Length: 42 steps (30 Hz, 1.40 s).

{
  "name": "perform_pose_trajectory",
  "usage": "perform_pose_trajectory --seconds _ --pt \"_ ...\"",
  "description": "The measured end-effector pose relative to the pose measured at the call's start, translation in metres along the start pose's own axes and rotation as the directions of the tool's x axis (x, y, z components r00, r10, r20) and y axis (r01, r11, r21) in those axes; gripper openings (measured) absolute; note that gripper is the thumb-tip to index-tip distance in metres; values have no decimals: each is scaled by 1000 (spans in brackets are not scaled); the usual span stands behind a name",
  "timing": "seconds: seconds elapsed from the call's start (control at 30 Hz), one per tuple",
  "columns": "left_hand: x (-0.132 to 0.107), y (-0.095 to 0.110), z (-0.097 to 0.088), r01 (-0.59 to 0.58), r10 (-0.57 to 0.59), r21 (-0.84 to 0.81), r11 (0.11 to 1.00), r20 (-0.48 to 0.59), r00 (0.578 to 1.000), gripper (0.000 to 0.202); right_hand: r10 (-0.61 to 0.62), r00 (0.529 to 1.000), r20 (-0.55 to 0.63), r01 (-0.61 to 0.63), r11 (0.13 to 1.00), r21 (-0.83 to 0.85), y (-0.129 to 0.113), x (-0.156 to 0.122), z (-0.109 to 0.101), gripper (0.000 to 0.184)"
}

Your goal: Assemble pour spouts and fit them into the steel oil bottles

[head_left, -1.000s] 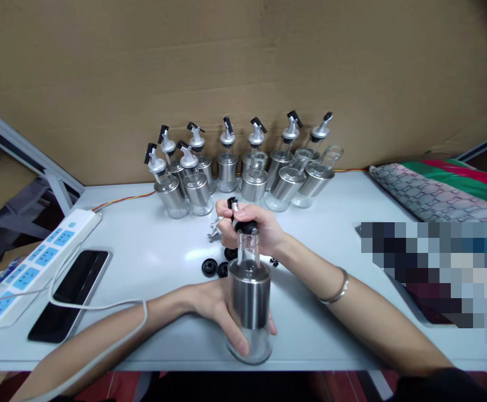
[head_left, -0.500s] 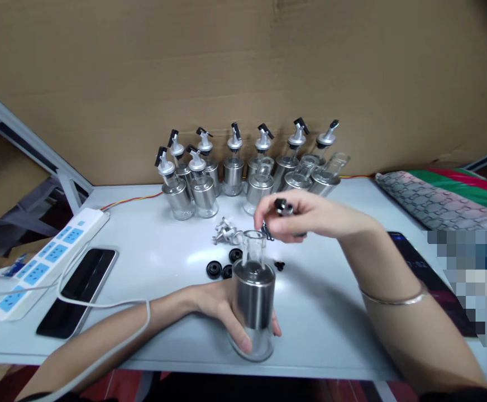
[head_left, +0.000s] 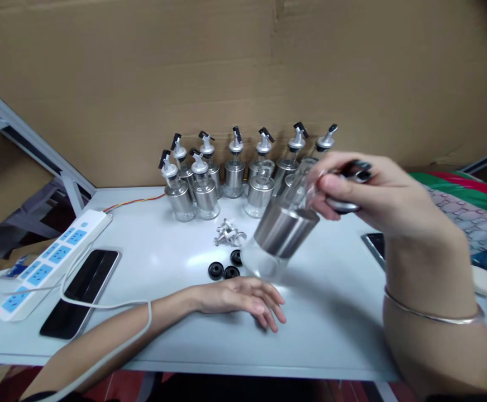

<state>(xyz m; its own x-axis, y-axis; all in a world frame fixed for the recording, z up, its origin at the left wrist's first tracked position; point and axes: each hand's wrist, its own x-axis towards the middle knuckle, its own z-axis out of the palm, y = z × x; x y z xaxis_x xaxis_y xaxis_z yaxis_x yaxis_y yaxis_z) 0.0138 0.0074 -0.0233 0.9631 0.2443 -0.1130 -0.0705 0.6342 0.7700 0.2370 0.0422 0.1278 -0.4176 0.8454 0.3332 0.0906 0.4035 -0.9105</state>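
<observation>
My right hand [head_left: 352, 192] grips the neck of a glass bottle with a steel sleeve [head_left: 286, 231], which hangs tilted above the table with its base toward the lower left. Tucked in the same hand is a small black and silver piece [head_left: 358, 170], partly hidden by the fingers. Palm down and fingers spread, my left hand [head_left: 247, 298] is over the table below the bottle, holding nothing. Several black round caps [head_left: 215, 271] lie just beyond it. Behind them is a small heap of silver pourer parts [head_left: 227, 233].
At the back stand several bottles with pourer tops [head_left: 205, 192] and an unstoppered bottle [head_left: 260, 192]. A power strip [head_left: 55, 262], a cable [head_left: 101, 306] and a phone [head_left: 80, 293] lie on the left. Another phone [head_left: 375, 245] is partly behind my right arm.
The bottle has left the table and moved up and right, now tilted in my right hand. My left hand has let go of it and opened.
</observation>
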Motion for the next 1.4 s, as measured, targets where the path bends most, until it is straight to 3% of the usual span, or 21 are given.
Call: perform_pose_trajectory --seconds 0.1,0.17,0.33,0.6,0.87,1.07,1.4 --pt "0 -3 -3 -7 5 -83 997 -22 1000 45 -113 971 -210 100 993 -69 2 2 6 14" --pt "0 -3 -4 -8 4 -108 994 -36 999 44 -174 946 -274 123 973 -195 7 7 15 14" --pt "0 -4 -4 -6 1 -118 993 -47 999 46 -199 949 -244 48 857 -513 28 21 33 11" --pt "1 -5 -4 -15 9 -133 991 -44 999 41 -178 955 -239 -31 739 -673 56 34 48 12" --pt "2 -6 -5 -4 -1 -125 992 -43 999 45 -148 959 -241 -120 558 -821 72 44 61 25" --pt "2 -6 -4 -12 8 -125 992 -40 999 44 -131 959 -250 -137 558 -818 81 49 64 35" --pt "1 -6 -4 -17 13 -118 993 -38 999 44 -66 978 -198 -111 638 -762 86 49 62 55"
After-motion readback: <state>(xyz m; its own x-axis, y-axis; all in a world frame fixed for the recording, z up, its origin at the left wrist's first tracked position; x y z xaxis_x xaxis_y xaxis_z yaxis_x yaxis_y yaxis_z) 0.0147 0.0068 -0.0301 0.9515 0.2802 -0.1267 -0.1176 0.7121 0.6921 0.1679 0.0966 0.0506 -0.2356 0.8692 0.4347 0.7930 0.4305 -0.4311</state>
